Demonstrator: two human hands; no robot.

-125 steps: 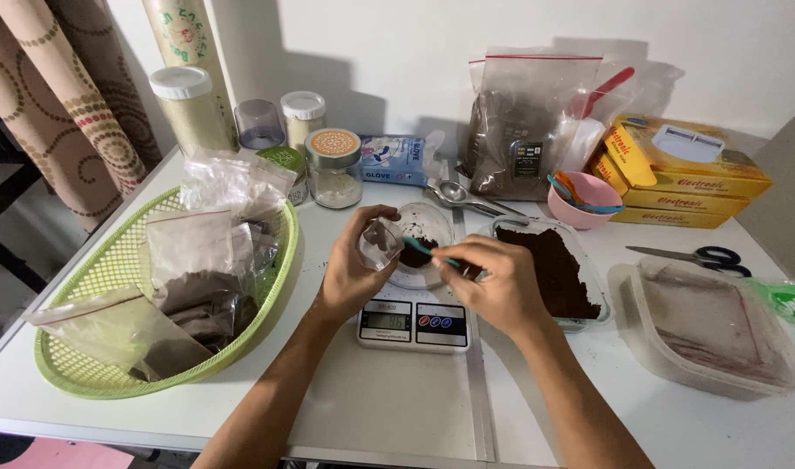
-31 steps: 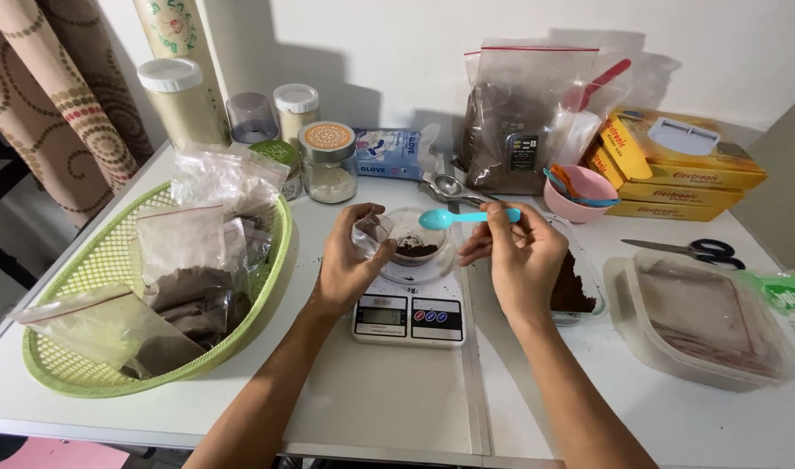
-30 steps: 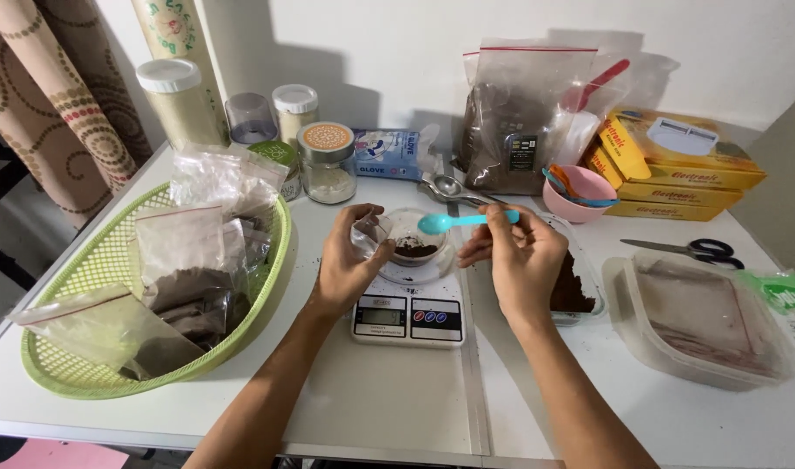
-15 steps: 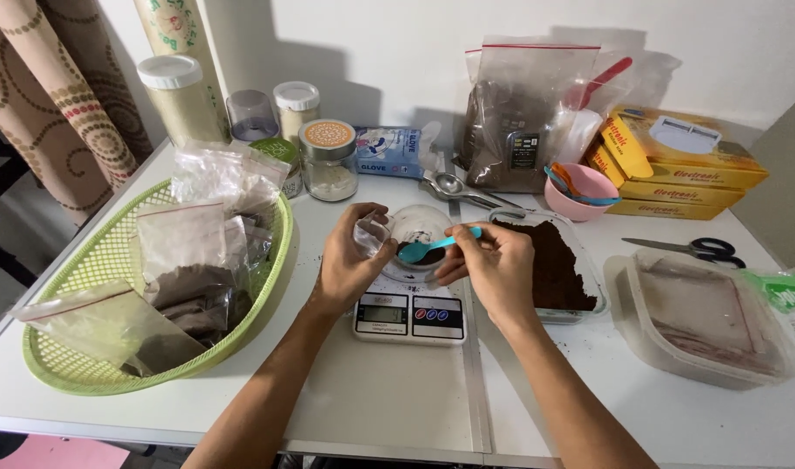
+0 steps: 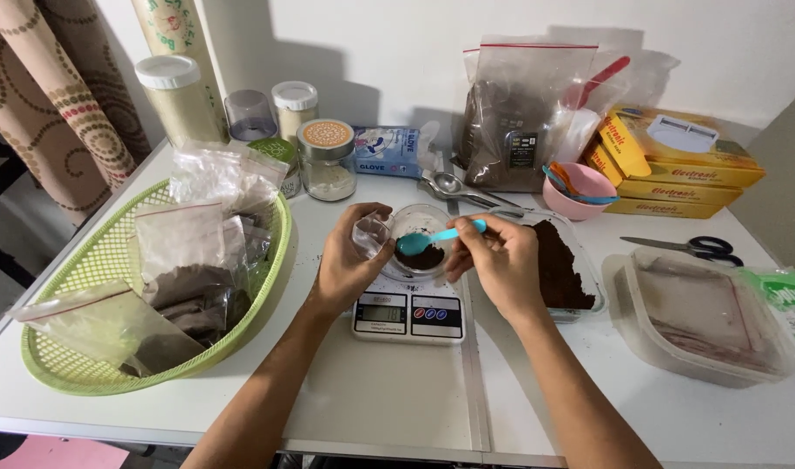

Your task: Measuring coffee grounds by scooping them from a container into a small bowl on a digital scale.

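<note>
Over the scale (image 5: 409, 313), right hand (image 5: 501, 260) pinching teal spoon (image 5: 434, 238); left hand (image 5: 349, 260) seemingly gripping cup rim (image 5: 419, 247).

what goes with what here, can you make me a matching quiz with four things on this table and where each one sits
Things:
1. teal spoon
2. scissors
3. green basket
4. pink bowl

Places:
A. far right, beside the clear lidded container
B. left side, filled with bags of powder
C. in the right hand, over the small bowl on the scale
D. in front of the yellow boxes

Pairs: 1-C, 2-A, 3-B, 4-D
</note>
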